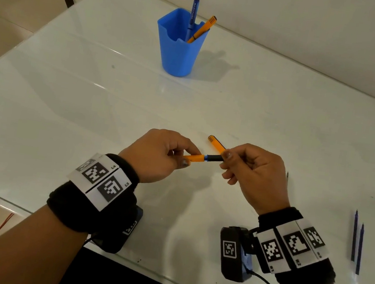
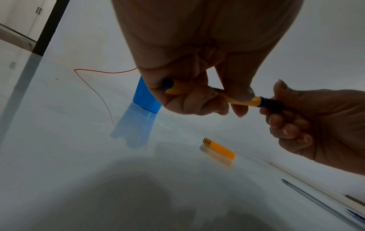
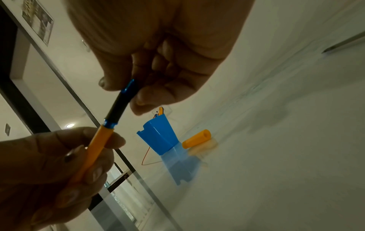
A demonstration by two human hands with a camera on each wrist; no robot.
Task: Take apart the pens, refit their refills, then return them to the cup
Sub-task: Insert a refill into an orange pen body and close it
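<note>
Gripping the slim orange plastic pen barrel (image 1: 194,157) in curled fingers and thumb of the left hand (image 1: 157,155), above the near middle of the glossy white table (image 1: 66,99). Pinching its black front section (image 1: 214,157) with thumb and fingertips of the right hand (image 1: 256,174); a blue collar showing at the joint, so probably mid-separation or mid-refit, hard to say which. Lying just beyond the hands, the orange ribbed pen cap (image 1: 215,142), off and flat on the table. Standing well behind, slightly left of centre, the blue plastic cup (image 1: 178,50), holding a blue pen (image 1: 192,18) and another orange pen (image 1: 203,28); whether already serviced, cannot tell. Lying far right, two thin blue refills (image 1: 357,240) side by side, unfitted. Judging overall: one pen in hand, recapping and return to cup not yet done.
</note>
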